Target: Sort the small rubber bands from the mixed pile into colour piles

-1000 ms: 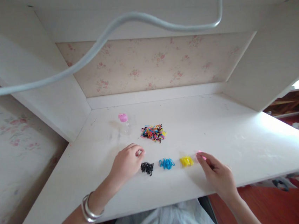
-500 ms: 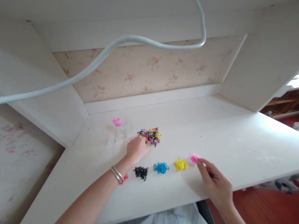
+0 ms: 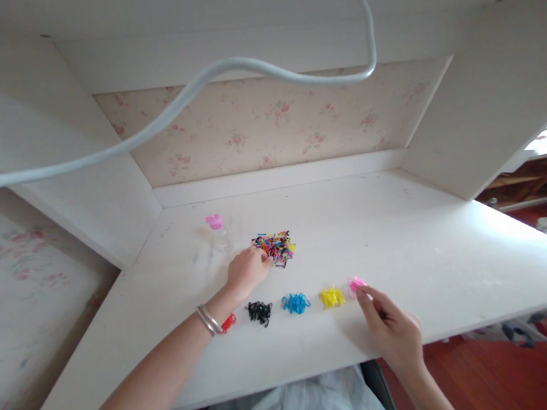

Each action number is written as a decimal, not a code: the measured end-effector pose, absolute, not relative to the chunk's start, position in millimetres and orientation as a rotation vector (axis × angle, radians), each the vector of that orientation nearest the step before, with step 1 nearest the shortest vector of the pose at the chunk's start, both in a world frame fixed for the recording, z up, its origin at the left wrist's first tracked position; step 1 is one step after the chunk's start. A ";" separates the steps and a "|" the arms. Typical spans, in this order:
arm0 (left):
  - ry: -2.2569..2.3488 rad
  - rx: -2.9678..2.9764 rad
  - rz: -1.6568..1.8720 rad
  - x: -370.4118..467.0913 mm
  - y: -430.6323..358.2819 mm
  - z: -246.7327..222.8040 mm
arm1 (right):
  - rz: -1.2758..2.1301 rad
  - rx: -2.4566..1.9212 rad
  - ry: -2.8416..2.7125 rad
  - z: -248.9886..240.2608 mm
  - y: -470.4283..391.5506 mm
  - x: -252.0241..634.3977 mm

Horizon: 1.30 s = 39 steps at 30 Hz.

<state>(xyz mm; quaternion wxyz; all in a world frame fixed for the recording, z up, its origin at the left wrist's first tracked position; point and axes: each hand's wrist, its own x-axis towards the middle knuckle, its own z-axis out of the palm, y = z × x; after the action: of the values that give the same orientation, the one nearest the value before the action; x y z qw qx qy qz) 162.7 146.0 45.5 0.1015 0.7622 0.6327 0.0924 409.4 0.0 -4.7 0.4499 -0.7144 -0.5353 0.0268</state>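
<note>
My left hand (image 3: 248, 272) is at the left edge of a mixed heap of many-coloured small bands (image 3: 277, 246), its fingers pinched together; what they hold is too small to make out. Nearer me lies a row of piles: red bands (image 3: 228, 323) partly behind my left wrist, black bands (image 3: 260, 312), blue bands (image 3: 296, 303), yellow bands (image 3: 331, 297) and pink bands (image 3: 356, 283). My right hand (image 3: 392, 329) has its thumb and index fingertips closed at the lower right of the pink pile, and anything between them is hidden.
A clear container with a pink top (image 3: 215, 221) stands on the white desk (image 3: 403, 244), left of the mixed heap. A white cable (image 3: 235, 65) hangs across the upper view. White side panels and a back edge enclose the desk.
My left hand has drawn slightly left and down, uncovering more of the red pile. My right hand has shifted slightly left, nearer the pink pile. The view has moved a little.
</note>
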 end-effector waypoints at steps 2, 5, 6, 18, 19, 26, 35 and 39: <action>1.867 2.250 0.283 164.7 146.0 43.1 | 0.073 -1.768 -1.330 -3.2 0.2 408.9; 1.873 2.244 0.293 166.0 146.4 41.2 | 0.074 -1.768 -1.336 -1.1 0.8 407.8; 1.876 2.242 0.296 166.0 146.6 41.0 | 0.068 -1.764 -1.333 -0.7 1.1 407.4; 1.882 2.260 0.331 167.3 147.0 41.7 | 0.059 -1.759 -1.347 -1.6 1.7 407.4; 1.880 2.266 0.337 166.5 146.7 42.3 | 0.059 -1.761 -1.348 -1.7 1.8 407.4; 1.878 2.313 0.383 155.5 143.6 50.0 | 0.061 -1.742 -1.323 1.5 2.0 404.5; 1.829 2.260 0.460 146.9 149.8 54.1 | 0.079 -1.753 -1.335 6.4 2.8 402.0; 1.770 2.191 0.481 143.4 159.8 51.9 | 0.071 -1.751 -1.339 5.3 2.7 402.6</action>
<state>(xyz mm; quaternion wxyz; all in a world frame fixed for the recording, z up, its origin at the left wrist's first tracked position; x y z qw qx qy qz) 143.4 159.8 51.9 0.1417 0.7590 0.6132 0.1667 402.6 2.7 5.3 0.4512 -0.7086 -0.5417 0.0288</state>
